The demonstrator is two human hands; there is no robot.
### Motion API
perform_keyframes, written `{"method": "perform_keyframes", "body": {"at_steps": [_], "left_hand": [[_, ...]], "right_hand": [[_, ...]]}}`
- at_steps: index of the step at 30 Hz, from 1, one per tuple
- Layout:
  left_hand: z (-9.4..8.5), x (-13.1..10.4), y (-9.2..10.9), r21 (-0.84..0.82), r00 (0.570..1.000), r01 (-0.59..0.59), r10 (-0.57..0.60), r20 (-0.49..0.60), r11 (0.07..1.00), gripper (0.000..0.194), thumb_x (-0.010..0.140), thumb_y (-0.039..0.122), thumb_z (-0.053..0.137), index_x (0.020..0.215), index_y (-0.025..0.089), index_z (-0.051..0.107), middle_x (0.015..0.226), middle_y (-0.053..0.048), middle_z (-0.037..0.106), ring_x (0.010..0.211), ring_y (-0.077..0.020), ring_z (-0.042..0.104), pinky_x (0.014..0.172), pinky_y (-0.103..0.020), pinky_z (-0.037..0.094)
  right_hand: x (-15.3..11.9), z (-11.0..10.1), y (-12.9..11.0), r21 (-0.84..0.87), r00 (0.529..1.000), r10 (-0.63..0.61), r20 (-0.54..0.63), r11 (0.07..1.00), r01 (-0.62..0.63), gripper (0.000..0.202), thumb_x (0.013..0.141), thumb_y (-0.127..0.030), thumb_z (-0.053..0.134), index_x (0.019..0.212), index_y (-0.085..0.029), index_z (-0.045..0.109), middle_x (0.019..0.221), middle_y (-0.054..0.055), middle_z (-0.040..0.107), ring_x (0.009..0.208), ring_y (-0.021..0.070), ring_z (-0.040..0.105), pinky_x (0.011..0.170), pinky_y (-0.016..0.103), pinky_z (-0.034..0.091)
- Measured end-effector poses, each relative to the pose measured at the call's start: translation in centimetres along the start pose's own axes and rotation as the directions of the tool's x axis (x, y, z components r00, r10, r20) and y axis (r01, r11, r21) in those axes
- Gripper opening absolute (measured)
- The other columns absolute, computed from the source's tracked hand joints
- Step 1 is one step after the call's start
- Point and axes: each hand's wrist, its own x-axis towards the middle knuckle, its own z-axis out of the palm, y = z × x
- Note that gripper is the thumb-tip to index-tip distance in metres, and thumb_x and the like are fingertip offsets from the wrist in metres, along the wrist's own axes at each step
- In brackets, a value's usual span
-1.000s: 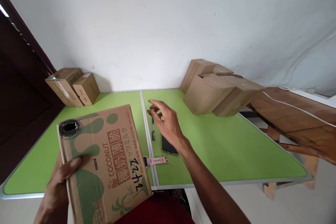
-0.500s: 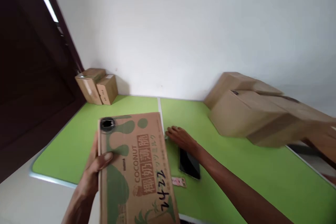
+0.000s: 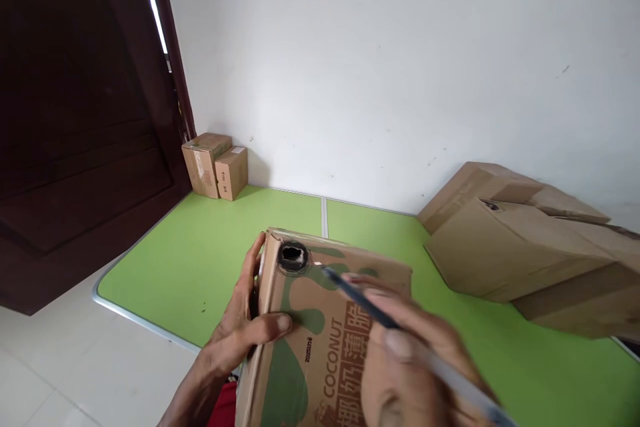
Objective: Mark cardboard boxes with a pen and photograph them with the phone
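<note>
A cardboard box [image 3: 300, 373] printed with green blotches and the word COCONUT is held tilted in front of me. My left hand [image 3: 233, 330] grips its left side, thumb on the printed face. Near the box's upper left corner is a ragged hole [image 3: 293, 255] ringed with black scribble. Closed round a dark-tipped pen [image 3: 357, 297], my right hand [image 3: 415, 360] hovers over or rests on the printed face, partly smeared by motion. The pen's tip points at the area just right of the hole; whether it touches the cardboard I cannot tell.
Beneath is a green folding table [image 3: 165, 273] with a pale seam. Two small cartons [image 3: 210, 163] stand at its far left. Large folded cardboard [image 3: 515, 247] lies on the right by the white wall [image 3: 325, 67]. A dark door [image 3: 90, 113] is at left.
My right hand has come from the tabletop to the box and now holds the pen. The box appears further right and tilted more. The phone and pink item are out of sight.
</note>
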Motion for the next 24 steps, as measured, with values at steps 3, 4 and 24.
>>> {"method": "perform_keyframes", "body": {"at_steps": [3, 4, 24], "left_hand": [[0.1, -0.1, 0.4, 0.088, 0.999, -0.039, 0.041, -0.015, 0.995, 0.13, 0.071, 0.042, 0.091, 0.178, 0.031, 0.018, 0.177, -0.01, 0.041, 0.161, -0.0475, 0.037, 0.129, -0.058, 0.04], [0.1, -0.1, 0.4, 0.096, 0.999, -0.043, 0.044, -0.012, 0.994, 0.129, 0.071, 0.043, 0.091, 0.178, 0.031, 0.019, 0.177, -0.009, 0.041, 0.161, -0.0469, 0.038, 0.131, -0.059, 0.037], [-0.4, 0.1, -0.2, 0.153, 0.993, -0.113, 0.108, 0.043, 0.982, 0.122, 0.073, 0.044, 0.091, 0.176, 0.03, 0.027, 0.179, -0.007, 0.037, 0.166, -0.0436, 0.028, 0.137, -0.055, 0.024]], "right_hand": [[-1.8, 1.2, -0.6, 0.031, 0.999, -0.035, 0.031, 0.999, 0.034, 0.021, 0.103, -0.03, 0.064, 0.111, -0.025, 0.082, 0.105, 0.011, 0.082, 0.108, 0.0363, 0.078, 0.086, 0.057, 0.065], [-2.0, 1.3, -0.5, 0.034, 0.998, -0.045, 0.039, 0.998, 0.044, 0.02, 0.103, -0.03, 0.065, 0.111, -0.024, 0.083, 0.104, 0.011, 0.082, 0.109, 0.0365, 0.078, 0.087, 0.057, 0.064], [-1.2, -0.7, 0.1, -0.033, 0.965, -0.094, 0.246, 0.994, 0.105, 0.03, 0.098, -0.012, 0.065, 0.12, -0.027, 0.079, 0.109, 0.004, 0.082, 0.113, 0.0269, 0.072, 0.094, 0.046, 0.06]]}}
